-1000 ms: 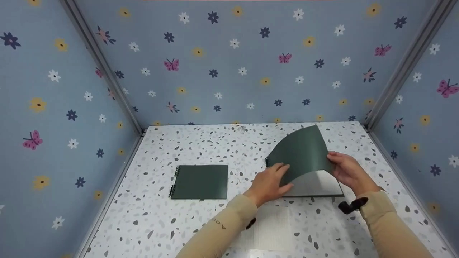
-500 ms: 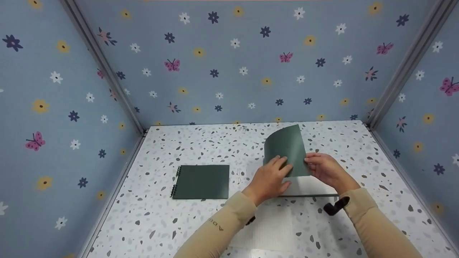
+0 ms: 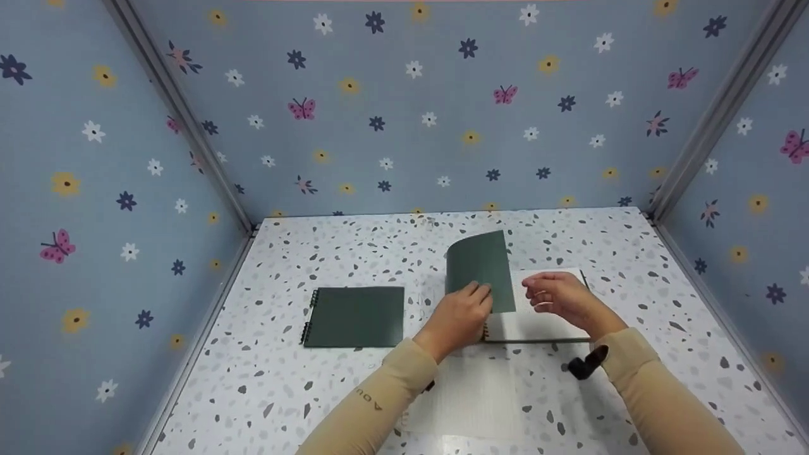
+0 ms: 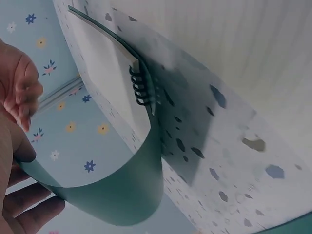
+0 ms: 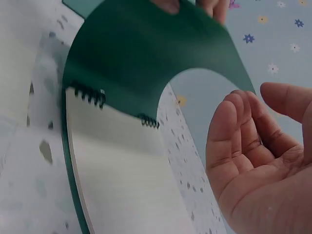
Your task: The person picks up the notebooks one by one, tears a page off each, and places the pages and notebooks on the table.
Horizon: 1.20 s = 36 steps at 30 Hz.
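A spiral-bound notebook [image 3: 537, 322] lies on the speckled table with its blank white page showing. Its dark green cover [image 3: 480, 265] is raised and bent over toward the left. My left hand [image 3: 456, 316] pinches the cover near its free edge, thumb on one face and fingers on the other, as the left wrist view shows. Black binding coils [image 5: 90, 95] join cover and pages. Above the page, my right hand [image 3: 559, 297] is apart from the cover, fingers loosely bent around nothing. In the right wrist view its palm [image 5: 263, 180] shows bare.
A second green spiral notebook [image 3: 354, 317] lies closed to the left, coils on its left side. A pale rectangular patch [image 3: 468, 398] is on the table in front. Blue flowered panels [image 3: 404, 114] rise at the back and both sides.
The cover has swung from right to left, uncovering the white page. My right hand has let go of it after moving left; my left hand has taken hold of it.
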Each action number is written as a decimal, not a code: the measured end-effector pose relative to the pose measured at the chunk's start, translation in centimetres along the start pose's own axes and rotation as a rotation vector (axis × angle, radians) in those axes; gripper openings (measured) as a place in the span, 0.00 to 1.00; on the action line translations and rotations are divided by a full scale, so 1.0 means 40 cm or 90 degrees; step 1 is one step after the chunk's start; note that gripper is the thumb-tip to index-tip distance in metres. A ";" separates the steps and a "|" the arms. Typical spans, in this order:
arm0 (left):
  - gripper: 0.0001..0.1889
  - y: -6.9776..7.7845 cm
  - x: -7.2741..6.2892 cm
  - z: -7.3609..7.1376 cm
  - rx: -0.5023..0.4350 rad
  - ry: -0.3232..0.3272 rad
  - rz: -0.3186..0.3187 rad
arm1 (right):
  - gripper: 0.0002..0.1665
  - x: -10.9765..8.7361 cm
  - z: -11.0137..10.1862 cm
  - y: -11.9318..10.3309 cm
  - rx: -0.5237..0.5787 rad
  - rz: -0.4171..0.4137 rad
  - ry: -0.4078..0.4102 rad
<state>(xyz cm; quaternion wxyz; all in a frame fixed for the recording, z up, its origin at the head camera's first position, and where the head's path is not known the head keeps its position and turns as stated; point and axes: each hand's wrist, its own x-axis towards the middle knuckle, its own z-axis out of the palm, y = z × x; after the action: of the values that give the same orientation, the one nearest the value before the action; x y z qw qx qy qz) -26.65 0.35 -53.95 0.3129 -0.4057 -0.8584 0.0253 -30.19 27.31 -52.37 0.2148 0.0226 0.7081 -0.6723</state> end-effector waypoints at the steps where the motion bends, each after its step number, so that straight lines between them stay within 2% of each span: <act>1: 0.09 -0.007 -0.007 -0.001 -0.008 -0.002 -0.011 | 0.07 0.002 -0.011 0.004 -0.009 0.005 0.006; 5: 0.11 -0.033 -0.037 -0.009 -0.050 -0.022 -0.059 | 0.11 0.008 -0.056 0.031 -0.067 0.035 0.052; 8: 0.23 -0.050 -0.060 -0.014 -0.087 -0.046 -0.103 | 0.18 0.010 -0.087 0.063 -0.145 0.056 0.119; 11: 0.35 -0.065 -0.080 -0.017 -0.131 -0.063 -0.158 | 0.22 0.011 -0.110 0.094 -0.274 0.055 0.189; 13: 0.40 -0.075 -0.092 -0.021 -0.152 -0.063 -0.193 | 0.22 0.014 -0.121 0.114 -0.368 0.042 0.224; 16: 0.40 -0.089 -0.107 -0.025 -0.171 -0.057 -0.237 | 0.26 0.018 -0.131 0.140 -0.498 0.022 0.246; 19: 0.35 -0.102 -0.121 -0.030 -0.194 -0.046 -0.291 | 0.33 0.020 -0.137 0.161 -0.573 0.007 0.244; 21: 0.30 -0.114 -0.133 -0.032 -0.225 -0.036 -0.336 | 0.36 0.021 -0.138 0.172 -0.596 0.003 0.244; 24: 0.24 -0.138 -0.159 -0.040 -0.277 -0.024 -0.415 | 0.38 0.020 -0.134 0.185 -0.595 0.006 0.248; 27: 0.21 -0.169 -0.189 -0.050 -0.322 -0.033 -0.495 | 0.39 0.020 -0.129 0.192 -0.583 0.023 0.247; 31: 0.22 -0.207 -0.225 -0.053 -0.350 -0.089 -0.577 | 0.38 0.022 -0.128 0.194 -0.596 0.023 0.247; 36: 0.23 -0.231 -0.274 -0.033 -0.333 -0.179 -0.618 | 0.35 0.027 -0.128 0.201 -0.615 0.004 0.255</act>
<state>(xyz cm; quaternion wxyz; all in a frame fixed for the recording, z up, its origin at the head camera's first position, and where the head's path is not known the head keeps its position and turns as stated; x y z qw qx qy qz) -26.98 -13.92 -55.81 0.0602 -0.0218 -0.9576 -0.2810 -29.99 32.73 -60.30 0.0629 0.0515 0.9646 -0.2509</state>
